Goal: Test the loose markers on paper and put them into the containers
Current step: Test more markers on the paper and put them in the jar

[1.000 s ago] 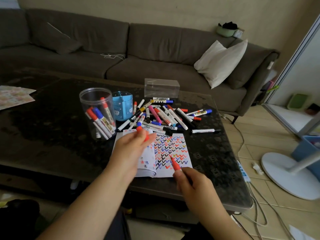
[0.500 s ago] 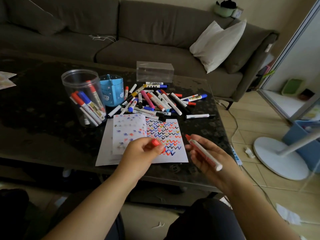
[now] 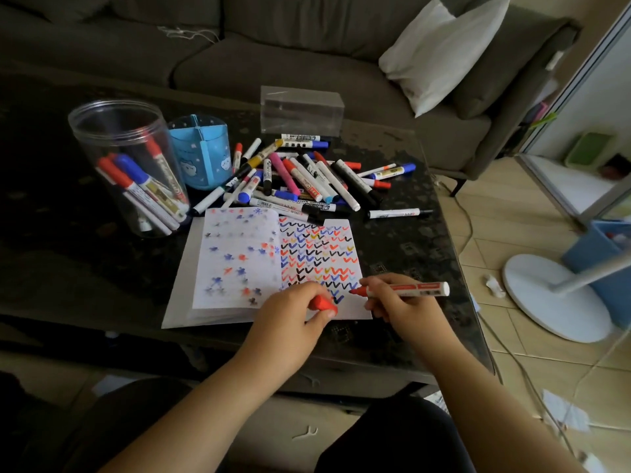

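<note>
At the paper's point(image 3: 239, 261) near edge, the right hand point(image 3: 403, 308) grips an uncapped red marker point(image 3: 409, 290) and the left hand point(image 3: 293, 312) pinches its cap point(image 3: 322, 303). A slipped stroke could ink the worktop point(image 3: 403, 240).

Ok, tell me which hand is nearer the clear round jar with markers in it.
Left. The left hand, holding the red cap, is at the paper's near edge, closer to the jar. The right hand, gripping the red marker, is farther right.

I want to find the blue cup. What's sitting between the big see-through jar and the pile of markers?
In the head view, the blue cup stands between the clear jar and the marker pile, right beside the jar.
</note>
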